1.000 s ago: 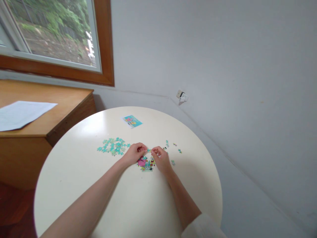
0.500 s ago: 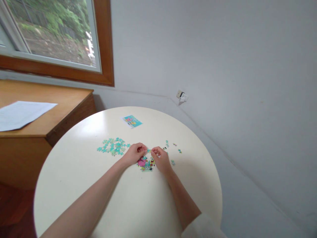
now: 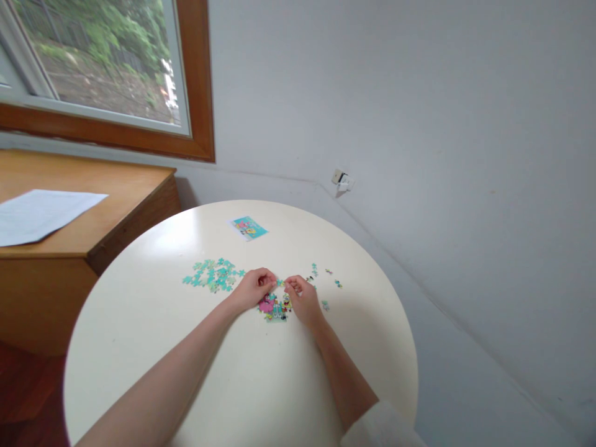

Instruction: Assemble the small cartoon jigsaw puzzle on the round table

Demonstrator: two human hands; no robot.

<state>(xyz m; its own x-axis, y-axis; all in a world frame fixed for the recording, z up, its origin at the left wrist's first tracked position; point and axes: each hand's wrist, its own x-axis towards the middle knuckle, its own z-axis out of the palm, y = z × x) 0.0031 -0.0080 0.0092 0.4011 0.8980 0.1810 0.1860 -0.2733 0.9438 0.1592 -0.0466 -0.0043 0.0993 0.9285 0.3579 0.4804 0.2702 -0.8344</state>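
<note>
Between my fingertips is a small teal and yellow jigsaw puzzle piece [image 3: 280, 283]. My left hand [image 3: 255, 288] pinches its left side, and my right hand [image 3: 302, 298] pinches its right side. Just below the hands lies a partly joined puzzle section [image 3: 275, 308] with pink and yellow cartoon figures; both hands cover some of its edges. Left of my left hand spreads a pile of loose teal puzzle pieces [image 3: 213, 274]. A few more loose pieces [image 3: 315, 269] are scattered to the right of my right hand.
A reference picture card [image 3: 250, 228] lies toward the far side of the round white table [image 3: 223, 385]. On the left, a wooden cabinet [image 3: 135, 180] holds a sheet of paper [image 3: 46, 214]. A wall with an outlet [image 3: 342, 180] stands behind and to the right.
Hardly anything differs. My right fingertips have shifted very slightly, while both hands stay over the same spot with the small piece between them.
</note>
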